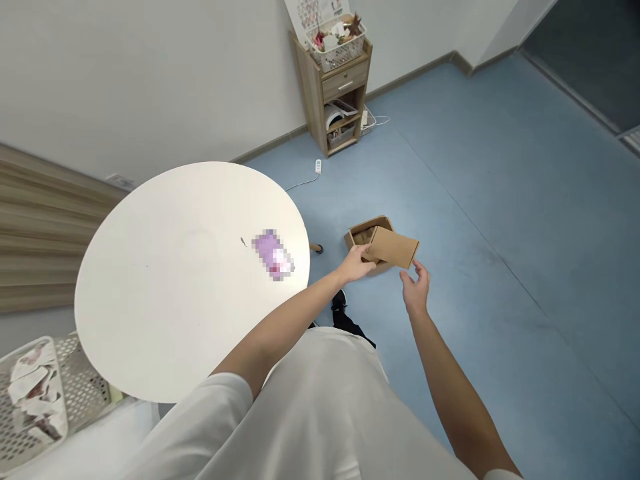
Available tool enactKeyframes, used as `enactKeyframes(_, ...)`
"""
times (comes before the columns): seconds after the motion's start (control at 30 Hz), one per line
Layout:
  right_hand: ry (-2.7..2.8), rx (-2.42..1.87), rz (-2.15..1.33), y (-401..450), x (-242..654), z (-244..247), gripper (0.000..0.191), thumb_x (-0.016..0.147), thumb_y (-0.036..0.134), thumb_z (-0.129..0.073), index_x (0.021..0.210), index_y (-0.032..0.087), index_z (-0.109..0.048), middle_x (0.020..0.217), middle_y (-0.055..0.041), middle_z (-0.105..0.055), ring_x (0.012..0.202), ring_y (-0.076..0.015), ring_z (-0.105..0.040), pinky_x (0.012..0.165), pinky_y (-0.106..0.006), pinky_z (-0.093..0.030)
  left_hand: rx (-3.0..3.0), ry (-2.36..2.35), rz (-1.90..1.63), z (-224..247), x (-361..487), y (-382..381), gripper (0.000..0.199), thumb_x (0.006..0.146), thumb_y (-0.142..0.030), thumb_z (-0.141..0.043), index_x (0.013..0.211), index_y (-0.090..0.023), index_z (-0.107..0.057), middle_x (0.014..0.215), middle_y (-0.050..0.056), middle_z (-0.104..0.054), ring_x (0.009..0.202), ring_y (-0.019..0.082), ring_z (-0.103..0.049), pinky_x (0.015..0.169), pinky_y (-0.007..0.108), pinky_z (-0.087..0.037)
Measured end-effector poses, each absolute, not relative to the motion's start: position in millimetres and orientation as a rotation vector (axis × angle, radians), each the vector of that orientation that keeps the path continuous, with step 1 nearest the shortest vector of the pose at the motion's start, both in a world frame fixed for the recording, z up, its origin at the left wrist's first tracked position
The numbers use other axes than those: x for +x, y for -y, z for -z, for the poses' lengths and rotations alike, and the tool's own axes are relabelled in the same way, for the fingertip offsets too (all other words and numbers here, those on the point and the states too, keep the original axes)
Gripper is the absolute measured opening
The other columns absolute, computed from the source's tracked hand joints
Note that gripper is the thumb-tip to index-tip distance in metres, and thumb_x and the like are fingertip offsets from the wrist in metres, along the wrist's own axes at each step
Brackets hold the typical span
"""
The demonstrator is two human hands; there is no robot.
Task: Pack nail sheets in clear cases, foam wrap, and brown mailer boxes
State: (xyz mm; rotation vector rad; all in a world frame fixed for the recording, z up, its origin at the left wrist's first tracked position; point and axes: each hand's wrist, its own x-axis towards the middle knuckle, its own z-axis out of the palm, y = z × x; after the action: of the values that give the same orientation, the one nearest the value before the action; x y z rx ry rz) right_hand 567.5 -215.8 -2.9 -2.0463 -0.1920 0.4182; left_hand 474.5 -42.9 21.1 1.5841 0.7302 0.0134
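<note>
A flat brown cardboard box is between my two hands, over the floor to the right of the round table. My left hand grips its left end, fingers on the top edge and thumb below. At the lower right corner of the box is my right hand, its thumb and forefinger apart, the fingertips close to the corner. Beneath the flat box, a larger open cardboard box stands on the floor, with brown cardboard pieces inside, partly covered.
A white round table at left bears a blurred purple item. By the wall stands a wooden cabinet with a white basket. A cable adapter lies on the floor. Another basket is at lower left.
</note>
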Motion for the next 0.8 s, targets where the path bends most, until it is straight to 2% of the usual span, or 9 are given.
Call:
enactKeyframes(0.13, 0.244, -2.039, -0.528, 211.5, 548.1, 14.9, 0.048, 0.071, 0.038, -0.051, 0.116, 0.022, -0.046, 0.125, -0.0099, -0.04, 0.114, -0.0221, -0.04, 0.084, -0.035, -0.044, 1.551, -0.791, 0.014, -20.3, 431.3, 40.7, 0.057, 0.062, -0.017, -0.061, 0.118, -0.018, -0.051, 0.122, 0.01, -0.046, 0.11, 0.026, -0.046, 0.091, 0.037, -0.04)
enactKeyframes(0.23, 0.291, -1.985, -0.617, 198.6, 528.5, 19.9, 0.045, 0.07, 0.038, -0.051, 0.112, 0.02, -0.048, 0.119, -0.0101, -0.047, 0.106, -0.0207, -0.047, 0.082, -0.035, -0.044, 1.482, -0.886, 0.022, -21.5, 384.5, 37.0, 0.051, 0.064, -0.015, -0.059, 0.115, -0.017, -0.052, 0.113, 0.01, -0.054, 0.096, 0.022, -0.055, 0.084, 0.036, -0.045)
enactKeyframes(0.3, 0.341, -1.933, -0.687, 184.8, 513.3, 18.9, 0.044, 0.07, 0.038, -0.052, 0.11, 0.019, -0.049, 0.114, -0.0106, -0.051, 0.099, -0.0199, -0.051, 0.079, -0.035, -0.045, 1.449, -0.957, 0.004, -25.5, 352.2, 34.6, 0.046, 0.066, -0.017, -0.058, 0.112, -0.017, -0.053, 0.106, 0.009, -0.057, 0.087, 0.019, -0.058, 0.078, 0.034, -0.047)
enactKeyframes(0.4, 0.425, -1.853, -0.793, 159.7, 485.4, 12.4, 0.044, 0.069, 0.039, -0.053, 0.108, 0.019, -0.05, 0.108, -0.0114, -0.055, 0.089, -0.0188, -0.055, 0.076, -0.035, -0.046, 1.445, -1.039, -0.052, -34.1, 303.4, 31.8, 0.039, 0.07, -0.024, -0.057, 0.108, -0.017, -0.055, 0.101, 0.008, -0.059, 0.082, 0.018, -0.058, 0.071, 0.031, -0.048)
enactKeyframes(0.67, 0.784, -1.705, -1.048, 99.3, 366.9, -11.3, 0.034, 0.071, 0.044, -0.054, 0.094, 0.019, -0.056, 0.087, -0.0072, -0.061, 0.075, -0.018, -0.056, 0.072, -0.036, -0.048, 1.418, -1.209, -0.274, -46.4, 153.7, 34.6, 0.039, 0.074, -0.035, -0.053, 0.109, -0.019, -0.053, 0.102, 0.008, -0.058, 0.083, 0.017, -0.058, 0.074, 0.032, -0.046)
enactKeyframes(0.8, 1.025, -1.649, -1.255, 76.3, 291.6, -12.7, 0.033, 0.071, 0.046, -0.055, 0.091, 0.02, -0.058, 0.082, -0.0062, -0.062, 0.073, -0.0187, -0.057, 0.07, -0.036, -0.048, 1.335, -1.325, -0.418, -45.5, 72.8, 45.7, 0.04, 0.074, -0.037, -0.053, 0.11, -0.02, -0.053, 0.102, 0.008, -0.058, 0.084, 0.017, -0.057, 0.074, 0.031, -0.045)
